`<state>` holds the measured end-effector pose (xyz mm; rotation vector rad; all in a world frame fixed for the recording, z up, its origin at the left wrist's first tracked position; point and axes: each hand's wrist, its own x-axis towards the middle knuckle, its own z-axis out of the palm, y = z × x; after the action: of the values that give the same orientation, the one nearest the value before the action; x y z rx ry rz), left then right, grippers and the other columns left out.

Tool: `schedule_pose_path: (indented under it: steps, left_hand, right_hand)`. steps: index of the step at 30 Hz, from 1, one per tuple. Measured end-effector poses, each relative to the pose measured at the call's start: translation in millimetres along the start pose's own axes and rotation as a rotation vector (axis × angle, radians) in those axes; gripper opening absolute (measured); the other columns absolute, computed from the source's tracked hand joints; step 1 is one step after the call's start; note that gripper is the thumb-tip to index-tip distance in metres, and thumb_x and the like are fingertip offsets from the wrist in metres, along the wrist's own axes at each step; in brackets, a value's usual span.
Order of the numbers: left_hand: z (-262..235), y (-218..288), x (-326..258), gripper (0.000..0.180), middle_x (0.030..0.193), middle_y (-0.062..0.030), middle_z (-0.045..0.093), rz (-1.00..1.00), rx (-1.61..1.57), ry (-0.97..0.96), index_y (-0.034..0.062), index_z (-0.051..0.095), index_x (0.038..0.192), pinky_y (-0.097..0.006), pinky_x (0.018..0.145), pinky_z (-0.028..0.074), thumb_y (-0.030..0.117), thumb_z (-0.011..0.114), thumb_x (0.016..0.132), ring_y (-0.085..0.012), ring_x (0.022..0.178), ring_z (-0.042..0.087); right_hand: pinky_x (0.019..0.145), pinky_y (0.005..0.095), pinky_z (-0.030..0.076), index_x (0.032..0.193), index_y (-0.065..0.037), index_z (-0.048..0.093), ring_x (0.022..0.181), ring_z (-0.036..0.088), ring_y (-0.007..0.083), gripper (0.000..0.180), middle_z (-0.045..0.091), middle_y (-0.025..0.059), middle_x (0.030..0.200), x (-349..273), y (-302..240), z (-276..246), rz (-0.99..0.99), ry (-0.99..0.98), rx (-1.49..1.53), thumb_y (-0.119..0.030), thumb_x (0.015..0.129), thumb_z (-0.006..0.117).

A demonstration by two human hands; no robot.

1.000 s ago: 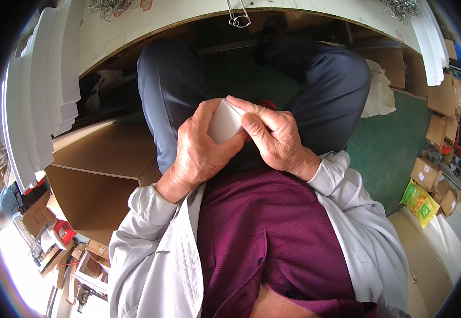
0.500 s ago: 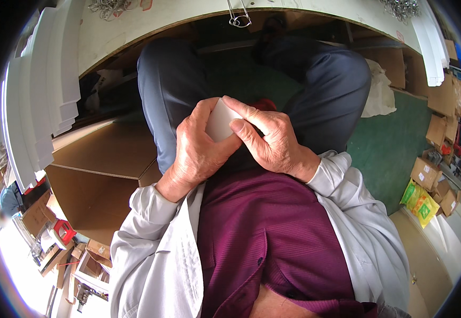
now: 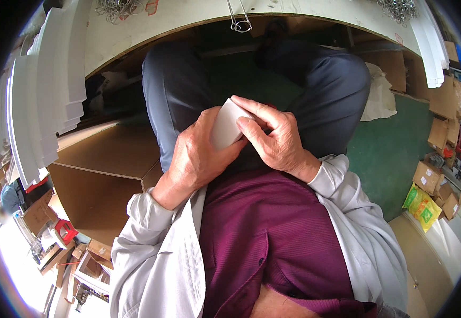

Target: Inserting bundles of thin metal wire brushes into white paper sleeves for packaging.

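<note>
A small white box-like piece (image 3: 227, 127) with flat faces is held between my two hands above my lap. My left hand (image 3: 198, 151) wraps round its near left side, the thumb along the lower edge. With thumb and forefinger, my right hand (image 3: 275, 139) grips the upper right edge of the same piece. Its underside and the fingertips behind it are hidden, so I cannot tell whether it is a folded carton or a solid block.
An open cardboard box (image 3: 98, 185) stands on the floor at my left. Ahead is a white worktable (image 3: 188, 18) with piles of metal rings (image 3: 118, 8) and a wire hook (image 3: 240, 25) at its edge. Long white strips (image 3: 47, 90) stack at the far left. Cartons (image 3: 428, 176) line the right.
Both hands still hold the white piece. It has moved slightly to the right and tilted a little, and more of its face shows.
</note>
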<state>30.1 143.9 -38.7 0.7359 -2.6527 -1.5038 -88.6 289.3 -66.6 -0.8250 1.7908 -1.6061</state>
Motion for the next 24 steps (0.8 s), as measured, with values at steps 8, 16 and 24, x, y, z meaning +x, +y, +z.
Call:
schedule_pose_path:
  steps: [8,16,24]
  left_hand:
    - [-82,6,15,0.04,0.09,-0.0103,0.072,-0.033,-0.139,0.453,-0.0012,0.063,0.121,-0.029,0.063,0.054,0.015,0.081,0.089,-0.0151,0.069,0.067]
    - [-143,25,29,0.052,0.107,-0.0234,0.07,0.182,-0.535,0.666,-0.0086,0.051,0.137,-0.039,0.079,0.057,0.035,0.041,0.11,-0.0234,0.08,0.066]
    - [-150,32,59,0.054,0.106,-0.027,0.07,0.291,-0.68,0.846,-0.0057,0.051,0.13,-0.044,0.083,0.059,0.042,0.039,0.108,-0.0305,0.078,0.069]
  right_hand:
    - [0.075,0.0255,0.056,0.136,-0.001,0.065,0.083,0.07,0.0098,0.039,0.077,0.0103,0.102,2,1,-3,0.076,-0.16,0.071,-0.021,0.102,0.07]
    - [0.082,0.0287,0.057,0.139,-0.001,0.062,0.093,0.071,0.0155,0.056,0.073,0.0112,0.119,7,-6,-7,-0.076,-0.096,-0.041,-0.028,0.094,0.08]
    - [0.096,0.0364,0.054,0.148,-0.002,0.052,0.115,0.064,0.0242,0.092,0.063,0.0143,0.136,12,-15,-3,-0.159,-0.187,-0.193,-0.05,0.079,0.089]
